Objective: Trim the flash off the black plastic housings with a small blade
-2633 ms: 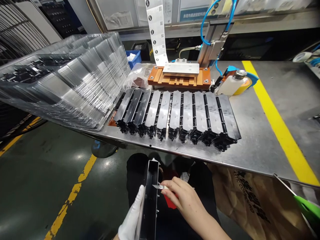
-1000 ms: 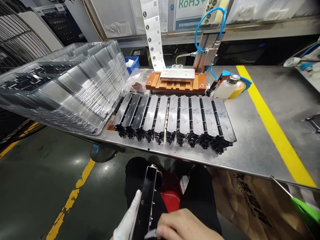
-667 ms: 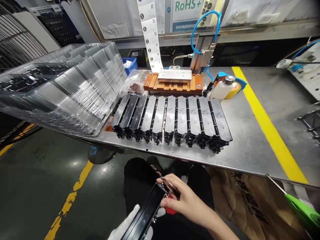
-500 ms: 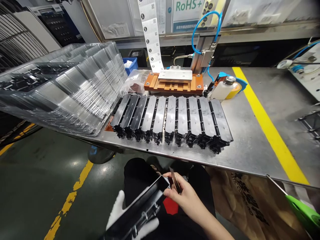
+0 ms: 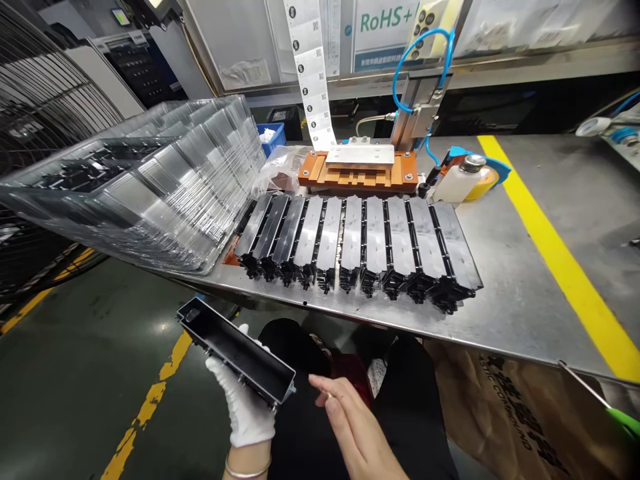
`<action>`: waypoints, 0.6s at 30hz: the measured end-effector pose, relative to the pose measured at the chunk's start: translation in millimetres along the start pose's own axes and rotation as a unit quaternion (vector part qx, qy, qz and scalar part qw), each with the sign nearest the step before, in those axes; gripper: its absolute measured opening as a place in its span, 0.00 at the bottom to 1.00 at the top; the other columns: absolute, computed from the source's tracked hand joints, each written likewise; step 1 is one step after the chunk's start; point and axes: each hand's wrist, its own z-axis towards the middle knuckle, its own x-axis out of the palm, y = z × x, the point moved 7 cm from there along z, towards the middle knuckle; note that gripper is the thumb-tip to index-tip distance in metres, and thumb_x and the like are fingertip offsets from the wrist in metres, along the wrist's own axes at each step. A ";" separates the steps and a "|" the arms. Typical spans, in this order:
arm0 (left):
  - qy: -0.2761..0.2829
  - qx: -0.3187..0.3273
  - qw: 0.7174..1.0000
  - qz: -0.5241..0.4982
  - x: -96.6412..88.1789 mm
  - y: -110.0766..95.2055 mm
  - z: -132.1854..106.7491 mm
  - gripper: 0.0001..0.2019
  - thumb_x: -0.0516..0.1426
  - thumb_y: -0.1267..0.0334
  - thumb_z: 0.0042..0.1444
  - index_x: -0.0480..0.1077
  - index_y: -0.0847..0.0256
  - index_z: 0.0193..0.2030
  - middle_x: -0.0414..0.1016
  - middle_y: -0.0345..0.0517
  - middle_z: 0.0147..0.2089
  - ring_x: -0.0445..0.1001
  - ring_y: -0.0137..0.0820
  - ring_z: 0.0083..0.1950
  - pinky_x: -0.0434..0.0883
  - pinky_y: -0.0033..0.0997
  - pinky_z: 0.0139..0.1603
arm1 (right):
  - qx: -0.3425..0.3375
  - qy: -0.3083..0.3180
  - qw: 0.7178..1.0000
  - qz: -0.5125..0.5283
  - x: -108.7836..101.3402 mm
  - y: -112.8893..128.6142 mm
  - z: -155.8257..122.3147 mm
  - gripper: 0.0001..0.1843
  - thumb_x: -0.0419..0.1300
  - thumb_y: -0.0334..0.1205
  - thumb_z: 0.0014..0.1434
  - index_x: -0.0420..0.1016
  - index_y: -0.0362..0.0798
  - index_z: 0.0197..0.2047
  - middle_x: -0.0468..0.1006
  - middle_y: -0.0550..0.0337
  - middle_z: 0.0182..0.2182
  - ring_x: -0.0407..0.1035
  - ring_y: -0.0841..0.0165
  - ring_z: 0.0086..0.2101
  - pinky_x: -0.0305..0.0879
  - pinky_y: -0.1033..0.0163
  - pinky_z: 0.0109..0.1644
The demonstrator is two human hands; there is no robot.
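Observation:
My left hand, in a white glove, grips a long black plastic housing from below. The housing is tilted with its hollow side up, and its small pins show along the near side. My bare right hand is just right of the housing's near end, apart from it. Its thumb and fingers are pinched together; what lies between them is too small or hidden to make out. On the bench ahead stands a row of several similar black housings, their smooth flat faces up.
A tall stack of clear plastic trays rises at the bench's left, with black parts in the top one. Behind the row sits an orange press fixture. A white bottle stands to its right. Brown paper hangs below the bench edge.
The housing has turned and swung up and left, so its hollow side now shows. My right hand has come away from its end; the thin blade-like piece in it is no longer discernible.

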 end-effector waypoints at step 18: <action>-0.092 0.048 0.995 -0.013 11.7 -15.9 -20.7 0.26 0.41 0.38 0.63 0.67 0.39 0.60 0.77 0.29 0.55 0.71 0.28 0.58 0.70 0.22 0.54 | -0.035 -0.044 0.981 -0.186 -14.8 11.1 9.0 0.14 0.48 0.46 0.69 0.72 0.61 0.50 0.76 0.61 0.35 0.74 0.67 0.34 0.71 0.62 0.37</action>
